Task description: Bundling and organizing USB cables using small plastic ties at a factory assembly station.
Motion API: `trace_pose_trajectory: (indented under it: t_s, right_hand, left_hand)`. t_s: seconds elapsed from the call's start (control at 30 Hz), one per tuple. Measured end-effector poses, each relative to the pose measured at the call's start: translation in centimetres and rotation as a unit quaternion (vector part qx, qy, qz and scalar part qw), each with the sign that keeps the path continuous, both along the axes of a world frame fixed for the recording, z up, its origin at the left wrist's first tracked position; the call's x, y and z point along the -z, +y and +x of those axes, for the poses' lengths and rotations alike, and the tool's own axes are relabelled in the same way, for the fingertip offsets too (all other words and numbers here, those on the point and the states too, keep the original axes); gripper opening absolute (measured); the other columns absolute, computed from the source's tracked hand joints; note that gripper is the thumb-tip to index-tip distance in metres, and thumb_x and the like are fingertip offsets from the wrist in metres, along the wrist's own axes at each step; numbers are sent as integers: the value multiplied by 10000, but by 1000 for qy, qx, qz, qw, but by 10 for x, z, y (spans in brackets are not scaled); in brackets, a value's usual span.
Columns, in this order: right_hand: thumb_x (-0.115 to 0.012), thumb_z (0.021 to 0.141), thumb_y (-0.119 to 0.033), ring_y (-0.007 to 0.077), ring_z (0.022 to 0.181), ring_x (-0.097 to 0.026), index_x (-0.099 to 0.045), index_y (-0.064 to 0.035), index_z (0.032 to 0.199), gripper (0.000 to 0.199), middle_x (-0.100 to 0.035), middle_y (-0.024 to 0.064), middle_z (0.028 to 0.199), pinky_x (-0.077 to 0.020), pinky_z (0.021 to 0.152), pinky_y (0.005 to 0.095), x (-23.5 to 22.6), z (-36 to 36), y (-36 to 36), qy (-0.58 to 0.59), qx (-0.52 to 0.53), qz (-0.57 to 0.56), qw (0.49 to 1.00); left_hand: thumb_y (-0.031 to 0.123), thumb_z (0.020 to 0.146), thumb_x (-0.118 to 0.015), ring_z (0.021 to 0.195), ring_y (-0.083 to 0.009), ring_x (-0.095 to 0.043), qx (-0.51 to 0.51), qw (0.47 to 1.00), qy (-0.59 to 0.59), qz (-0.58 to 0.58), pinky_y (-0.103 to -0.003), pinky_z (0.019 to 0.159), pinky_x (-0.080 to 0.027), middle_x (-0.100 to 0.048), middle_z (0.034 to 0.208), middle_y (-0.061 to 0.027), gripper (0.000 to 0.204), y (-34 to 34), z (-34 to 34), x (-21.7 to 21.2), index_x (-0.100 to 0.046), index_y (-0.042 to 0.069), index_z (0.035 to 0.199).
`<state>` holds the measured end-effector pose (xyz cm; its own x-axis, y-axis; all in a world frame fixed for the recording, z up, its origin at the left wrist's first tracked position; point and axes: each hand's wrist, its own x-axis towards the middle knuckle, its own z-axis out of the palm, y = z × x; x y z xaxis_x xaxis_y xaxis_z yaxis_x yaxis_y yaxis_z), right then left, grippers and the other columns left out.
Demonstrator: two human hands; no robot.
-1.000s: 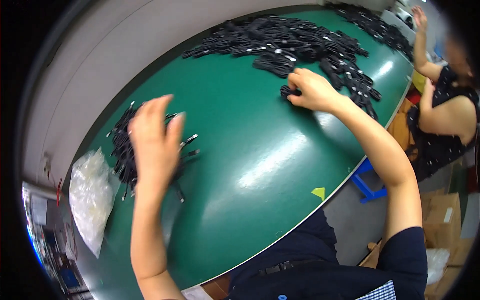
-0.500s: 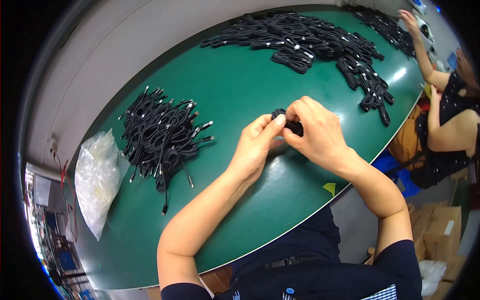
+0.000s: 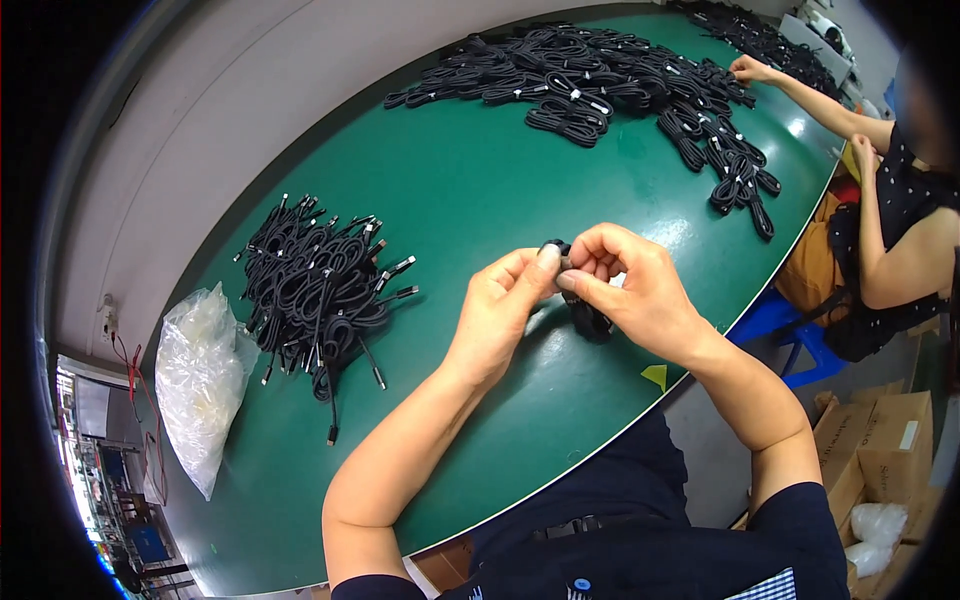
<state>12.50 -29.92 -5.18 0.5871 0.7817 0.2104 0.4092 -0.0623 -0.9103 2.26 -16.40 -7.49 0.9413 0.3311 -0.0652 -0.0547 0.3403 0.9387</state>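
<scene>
Over the green table, a coiled black cable (image 3: 590, 322) is held up between my two hands. My left hand (image 3: 505, 305) pinches the upper end of the coil between thumb and fingers. My right hand (image 3: 640, 290) is closed on the same cable, thumb and forefinger meeting close to the left thumb. The rest of the coil hangs below the right fingers. Exactly what lies between the fingertips is partly hidden. To the left, a heap of black cables (image 3: 325, 280) with metal plugs lies on the table.
A clear plastic bag (image 3: 200, 385) rests at the left edge. Along the back spreads a large pile of coiled black cables (image 3: 600, 70). A co-worker's hand (image 3: 755, 70) touches its right end. Yellow tape (image 3: 655, 376) marks the near edge; cardboard boxes (image 3: 890, 450) stand lower right.
The coil now hangs lower beneath my right hand, whose fingers have shifted toward the left thumb. The co-worker's raised hand has come down onto the back pile. The view has shifted slightly.
</scene>
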Motion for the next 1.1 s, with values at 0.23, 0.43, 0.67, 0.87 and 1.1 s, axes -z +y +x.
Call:
trace_pose_trajectory:
  t_s: [0.23, 0.43, 0.67, 0.87, 1.1]
  right_hand:
    - [-624, 839, -75, 47, 666, -499, -526, -19, 832, 113, -523, -17, 723, -425, 592, 211, 9, -1, 1, 55, -49, 39, 997]
    - [-572, 846, 5, 60, 690, -560, -526, -12, 875, 56, -563, 5, 770, -460, 627, 203, 13, -17, -1, 157, -80, 78, 981]
    - [-619, 857, 1, 83, 728, -598, -543, -2, 915, 96, -603, 30, 807, -484, 656, 215, 11, -27, 2, 140, -95, 31, 985]
    - [-593, 871, -56, 98, 696, -573, -519, 6, 906, 103, -577, 43, 774, -489, 631, 235, 4, 3, -26, 155, -51, 90, 983]
    - [-633, 856, -38, 86, 707, -581, -543, -11, 926, 117, -586, 28, 798, -485, 639, 219, -20, -17, -35, 218, -78, 127, 964]
  left_hand:
    - [315, 913, -617, 677, -69, -510, -5, 1000, 12, -28, -228, 643, -444, -569, 764, -2, 299, 2, -2, 5, -548, 34, 837]
    - [333, 967, -489, 627, -65, -496, -14, 998, 30, 53, -211, 550, -419, -539, 762, -13, 292, -7, 7, 4, -517, 52, 896]
    - [363, 990, -438, 470, -78, -457, -23, 998, 19, 59, -249, 415, -370, -470, 586, -3, 381, -8, 4, 12, -452, 60, 759]
    - [288, 986, -470, 545, -81, -440, 87, 962, -15, 257, -255, 501, -384, -465, 628, -8, 292, -6, -13, -18, -521, 33, 852]
    - [220, 954, -521, 605, -84, -425, 172, 916, -18, 363, -274, 544, -363, -465, 644, -24, 200, -8, -43, -59, -554, 25, 925]
